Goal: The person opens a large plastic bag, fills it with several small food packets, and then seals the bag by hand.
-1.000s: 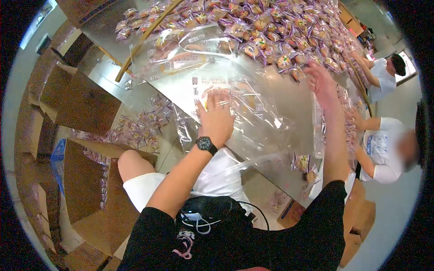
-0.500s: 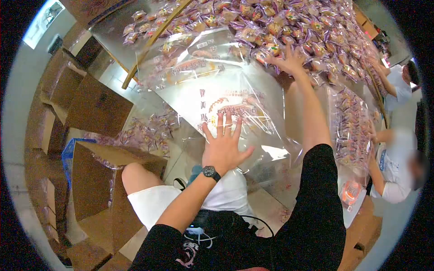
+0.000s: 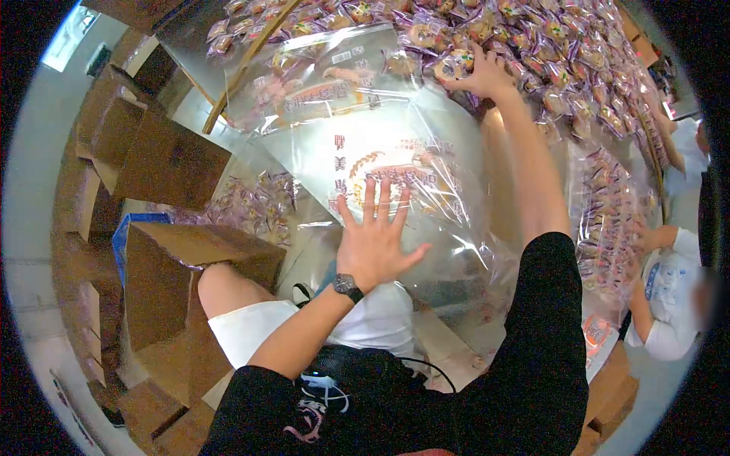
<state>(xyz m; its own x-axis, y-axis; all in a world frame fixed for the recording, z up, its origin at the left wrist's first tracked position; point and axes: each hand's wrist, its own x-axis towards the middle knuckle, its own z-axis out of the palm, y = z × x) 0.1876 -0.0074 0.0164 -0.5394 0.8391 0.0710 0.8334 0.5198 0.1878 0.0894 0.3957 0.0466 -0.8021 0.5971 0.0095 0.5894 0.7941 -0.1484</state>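
Head view: near you, your left hand [image 3: 376, 239] lies flat, fingers spread wide, pinning the clear bag [image 3: 411, 144] so it can't slide. Farther off, your right hand [image 3: 480, 74] closes round a snack pack [image 3: 455, 64] at the pile [image 3: 555, 53] edge.

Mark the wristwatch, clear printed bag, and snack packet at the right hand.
wristwatch [image 3: 347, 285], head view, dial.
clear printed bag [image 3: 388, 163], head view, printed panel.
snack packet [image 3: 455, 65], head view, wrapper middle.

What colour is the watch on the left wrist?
Black watch, strap and case alike; the head view shows it plainly.
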